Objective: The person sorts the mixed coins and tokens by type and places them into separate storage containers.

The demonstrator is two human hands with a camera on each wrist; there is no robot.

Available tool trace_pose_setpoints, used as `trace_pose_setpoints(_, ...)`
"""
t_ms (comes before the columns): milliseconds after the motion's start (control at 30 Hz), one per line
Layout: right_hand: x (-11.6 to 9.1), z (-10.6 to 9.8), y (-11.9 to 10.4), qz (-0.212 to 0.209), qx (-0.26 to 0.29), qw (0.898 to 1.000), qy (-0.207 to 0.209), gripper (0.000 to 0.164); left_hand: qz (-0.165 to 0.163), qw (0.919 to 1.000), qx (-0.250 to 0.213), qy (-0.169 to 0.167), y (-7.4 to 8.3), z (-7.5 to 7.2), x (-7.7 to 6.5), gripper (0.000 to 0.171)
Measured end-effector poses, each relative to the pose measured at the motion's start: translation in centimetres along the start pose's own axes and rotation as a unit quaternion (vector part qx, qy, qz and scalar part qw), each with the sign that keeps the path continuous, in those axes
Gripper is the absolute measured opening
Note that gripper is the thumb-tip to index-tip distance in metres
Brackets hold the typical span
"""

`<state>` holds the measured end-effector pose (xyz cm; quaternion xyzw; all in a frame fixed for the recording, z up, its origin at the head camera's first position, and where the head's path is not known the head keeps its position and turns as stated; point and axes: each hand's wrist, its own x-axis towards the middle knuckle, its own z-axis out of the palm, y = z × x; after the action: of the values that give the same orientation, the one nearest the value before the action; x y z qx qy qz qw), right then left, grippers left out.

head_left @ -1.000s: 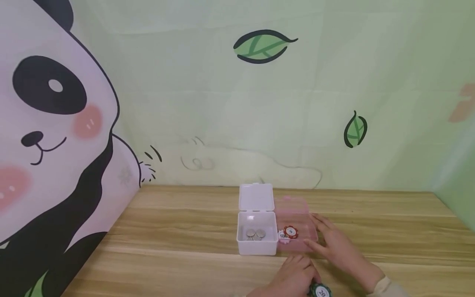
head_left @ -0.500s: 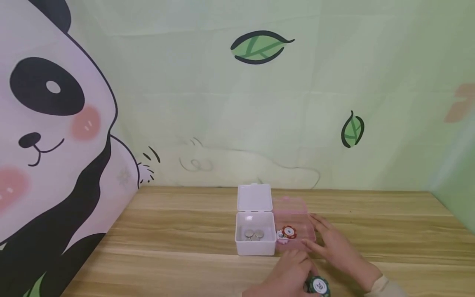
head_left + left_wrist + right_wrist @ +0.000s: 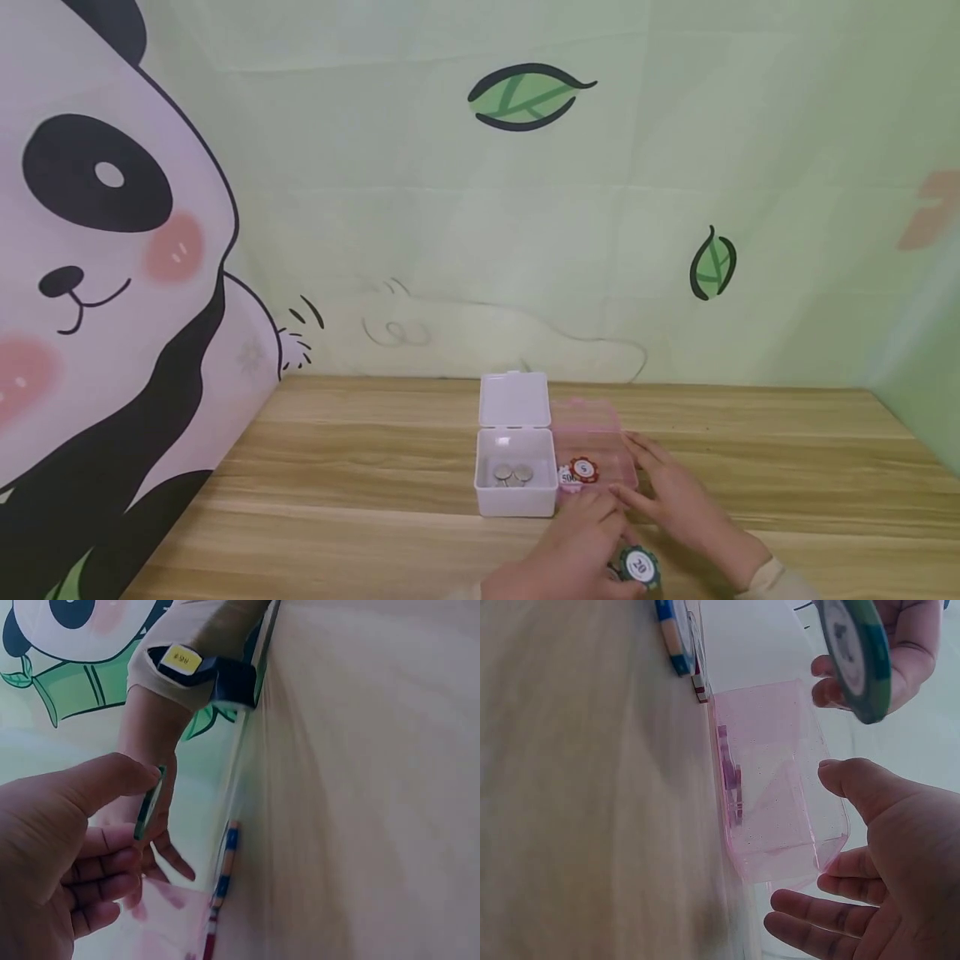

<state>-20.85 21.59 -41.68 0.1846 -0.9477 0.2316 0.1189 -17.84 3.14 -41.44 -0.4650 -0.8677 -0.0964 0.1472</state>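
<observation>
Head view: left hand (image 3: 573,554) pinching a green 20 chip (image 3: 639,567) just short of the pink box (image 3: 596,454), box lying ahead and slightly right, right hand (image 3: 675,496) spread loose against its right wall. Left wrist view: chip (image 3: 148,802) held on edge between thumb and fingers. Right wrist view: chip (image 3: 855,652) hanging above the pink box (image 3: 776,787), 2 or more chips lying inside, right hand's fingers (image 3: 855,866) relaxed beside the wall.

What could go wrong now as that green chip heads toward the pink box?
The left hand pinches the green chip only by its edge, so it might slip onto the table. The pink box looks light, and the right hand merely rests open beside it; a bump could shove it against the white box.
</observation>
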Motion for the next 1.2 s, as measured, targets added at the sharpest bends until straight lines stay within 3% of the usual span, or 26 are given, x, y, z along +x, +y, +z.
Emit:
trace_pose_setpoints(433, 0.2, 0.1, 0.2, 0.003, 0.004, 1.0, -0.003, 0.071, -0.015, 0.9994, 0.013, 0.029, -1.0, -1.2, 0.0, 0.035)
trace_pose_setpoints(667, 0.1, 0.1, 0.2, 0.004, 0.005, 1.0, -0.005, 0.072, -0.021, 0.9988, 0.035, 0.027, -2.2, -2.3, 0.4, 0.039)
trace_pose_setpoints(967, 0.1, 0.2, 0.4, -0.007, 0.0, 1.0, 0.003, 0.069, -0.073, 0.9973, 0.007, 0.006, -3.8, -3.1, 1.0, 0.039)
trace_pose_setpoints(1200, 0.0, 0.3, 0.5, -0.007, 0.005, 1.0, 0.007, 0.068, -0.099, 0.9947, -0.01, 0.025, -4.7, -2.9, 1.6, 0.037)
